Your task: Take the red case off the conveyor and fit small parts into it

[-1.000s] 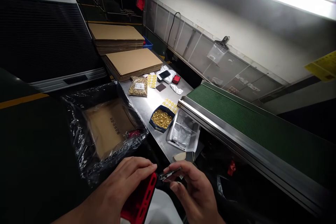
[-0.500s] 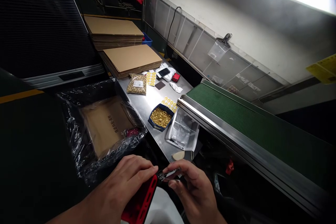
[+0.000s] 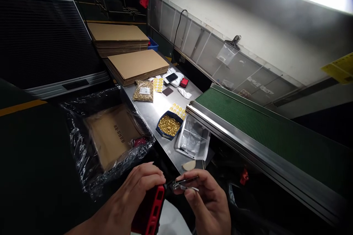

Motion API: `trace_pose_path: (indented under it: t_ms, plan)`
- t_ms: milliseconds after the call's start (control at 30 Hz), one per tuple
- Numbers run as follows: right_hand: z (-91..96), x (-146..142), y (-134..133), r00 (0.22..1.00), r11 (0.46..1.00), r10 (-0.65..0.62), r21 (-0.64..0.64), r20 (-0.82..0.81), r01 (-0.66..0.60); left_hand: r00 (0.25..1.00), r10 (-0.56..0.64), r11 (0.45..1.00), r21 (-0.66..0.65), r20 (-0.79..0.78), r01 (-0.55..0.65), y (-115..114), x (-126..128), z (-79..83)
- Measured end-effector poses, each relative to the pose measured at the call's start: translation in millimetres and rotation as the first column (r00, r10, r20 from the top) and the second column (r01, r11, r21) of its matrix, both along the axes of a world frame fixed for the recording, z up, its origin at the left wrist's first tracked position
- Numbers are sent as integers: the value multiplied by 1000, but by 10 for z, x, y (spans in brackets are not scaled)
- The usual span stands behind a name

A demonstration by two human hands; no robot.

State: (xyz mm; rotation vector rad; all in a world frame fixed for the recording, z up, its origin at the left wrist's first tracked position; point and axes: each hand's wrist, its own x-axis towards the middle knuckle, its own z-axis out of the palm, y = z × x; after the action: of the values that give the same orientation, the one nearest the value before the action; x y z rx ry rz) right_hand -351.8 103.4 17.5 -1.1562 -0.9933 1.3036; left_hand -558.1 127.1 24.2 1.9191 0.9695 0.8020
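Observation:
My left hand (image 3: 135,187) is closed around a red plastic part (image 3: 156,209), a frame with slots along its edge and a dark inner face. Between the thumb and fingers of my right hand (image 3: 211,194) is a shiny metal nail clipper (image 3: 184,183). Its jaws point left, close to the upper corner of the red part; whether they touch it I cannot tell. Beyond my hands, a blue tray (image 3: 157,131) of small brass inserts stands on the metal table (image 3: 143,108), beside a white bin (image 3: 205,152) with clear plastic bags in it.
At left is a plastic-lined box (image 3: 68,132) with cardboard inside. A green conveyor (image 3: 237,117) runs along the right. Stacked cardboard sheets (image 3: 138,64), a bag of brass pieces (image 3: 143,91), a phone (image 3: 171,78) and yellow stickers (image 3: 178,110) lie on the table.
The nail clipper has turned in my right hand, and its two arms now show apart. The red part has tilted more upright in my left hand. The view has shifted slightly.

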Motion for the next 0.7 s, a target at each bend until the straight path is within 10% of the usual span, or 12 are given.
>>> trace_pose_path:
  t_ms: [700]
  plan:
    - [16,-106,68,996,997,-79,0,-30,79,993,36,988,-152,112,-19,71,-8,-59]
